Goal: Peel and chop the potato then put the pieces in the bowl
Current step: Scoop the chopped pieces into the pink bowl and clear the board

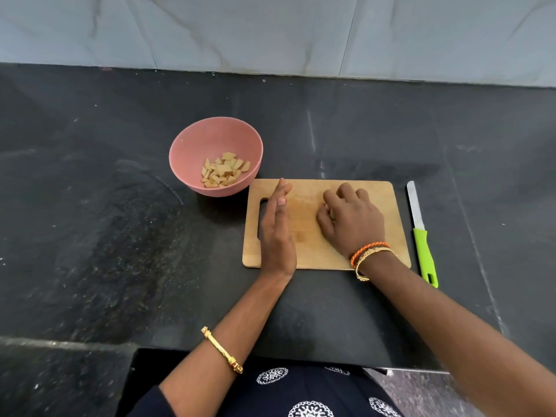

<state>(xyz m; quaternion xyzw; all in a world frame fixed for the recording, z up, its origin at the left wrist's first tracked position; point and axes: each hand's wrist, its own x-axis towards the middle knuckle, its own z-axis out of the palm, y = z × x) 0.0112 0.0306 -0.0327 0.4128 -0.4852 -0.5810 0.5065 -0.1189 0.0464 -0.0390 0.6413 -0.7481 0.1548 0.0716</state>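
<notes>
On the dark desk [90, 236] lay a wooden cutting board [304, 236]. The left hand [276, 233] stood edge-on at the board's handle end, fingers straight and together. The right hand [350, 219] rested mid-board, fingers curled over something I cannot make out. Potato pieces [224, 173] sat in the pink bowl [192, 152] beyond the board's handle-end far corner; a green-handled knife [421, 233] lay just past its opposite edge.

We saw an even, soft daylight, rather bright, with no hard glare. The dark worktop [346, 130] gave only faint pale reflections. Shadows under the bowl [192, 164] were short and weak. The wide lens bent the edges, and the nearest forearms looked slightly blurred.
</notes>
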